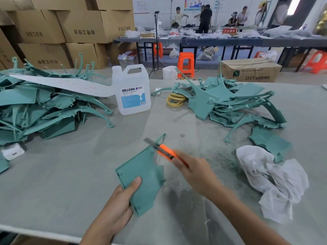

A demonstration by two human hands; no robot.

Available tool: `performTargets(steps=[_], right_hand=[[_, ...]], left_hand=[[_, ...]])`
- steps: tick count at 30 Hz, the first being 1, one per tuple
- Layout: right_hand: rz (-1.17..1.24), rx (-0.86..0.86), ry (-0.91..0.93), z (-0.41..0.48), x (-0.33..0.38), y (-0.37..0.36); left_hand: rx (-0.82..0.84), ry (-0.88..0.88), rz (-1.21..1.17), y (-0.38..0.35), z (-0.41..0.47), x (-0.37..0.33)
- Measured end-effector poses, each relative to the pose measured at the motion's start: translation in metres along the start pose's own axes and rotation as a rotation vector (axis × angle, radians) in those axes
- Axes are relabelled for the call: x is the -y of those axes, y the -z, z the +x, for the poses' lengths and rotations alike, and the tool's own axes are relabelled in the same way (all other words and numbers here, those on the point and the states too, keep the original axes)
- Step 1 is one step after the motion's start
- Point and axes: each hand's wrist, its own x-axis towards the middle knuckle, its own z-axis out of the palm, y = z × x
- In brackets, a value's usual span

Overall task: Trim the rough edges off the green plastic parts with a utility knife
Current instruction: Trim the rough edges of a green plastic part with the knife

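Nearest the camera, the left hand (120,200) holds a flat green part (143,174) just above the worktop (70,174), its grip closed on the lower corner with the thumb on top. The right hand (194,172) has its grip wrapped round an orange utility knife (164,151), blade out at the part's upper edge. Pale shavings (221,156) beside it suggest trimming is well under way. Further back lie a left pile (44,106) and a right pile (238,103) of green parts. I cannot tell which is finished, so plenty may remain.
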Motion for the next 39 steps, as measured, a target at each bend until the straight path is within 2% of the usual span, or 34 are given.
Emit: performTargets(steps=[2, 4, 7, 13, 17, 19, 22, 24, 29, 32, 35, 37, 39], right_hand=[[-0.077, -0.025, -0.123, 0.025, -0.017, 0.007], [-0.232, 0.040, -0.221, 0.047, -0.036, 0.017], [-0.293, 0.082, -0.279, 0.056, -0.049, 0.028], [-0.042, -0.108, -0.092, 0.017, -0.012, 0.024], [-0.086, 0.081, 0.117, -0.012, 0.030, 0.005], [-0.156, 0.082, 0.091, -0.005, 0.028, 0.006], [-0.223, -0.032, -0.140, 0.015, 0.006, 0.026], [-0.170, -0.110, -0.246, 0.014, -0.008, 0.038], [0.009, -0.313, -0.253, 0.000, -0.008, 0.067], [0.077, -0.281, -0.183, -0.004, 0.005, 0.082], [0.053, -0.135, -0.179, -0.015, 0.015, 0.082], [0.121, -0.077, -0.192, -0.025, 0.015, 0.076], [0.282, -0.109, -0.226, -0.035, 0.014, 0.070]], left_hand=[[0.004, 0.004, 0.007, 0.000, 0.000, 0.000], [0.017, 0.001, 0.023, -0.002, -0.002, -0.001], [0.015, -0.003, 0.037, -0.003, -0.003, -0.003], [0.008, -0.019, 0.059, -0.003, -0.002, -0.002], [0.016, -0.018, 0.025, 0.000, 0.001, 0.001], [0.012, -0.019, 0.030, 0.000, 0.000, 0.001], [-0.006, -0.013, 0.035, 0.000, -0.003, 0.000], [-0.011, -0.010, 0.012, 0.001, -0.003, -0.002], [0.038, 0.004, 0.043, -0.004, -0.002, -0.007], [0.089, 0.012, 0.198, -0.016, -0.005, -0.017], [0.156, 0.036, 0.257, -0.029, -0.007, -0.031], [0.179, 0.079, 0.157, -0.034, -0.006, -0.043], [0.183, 0.131, -0.135, -0.034, -0.005, -0.053]])
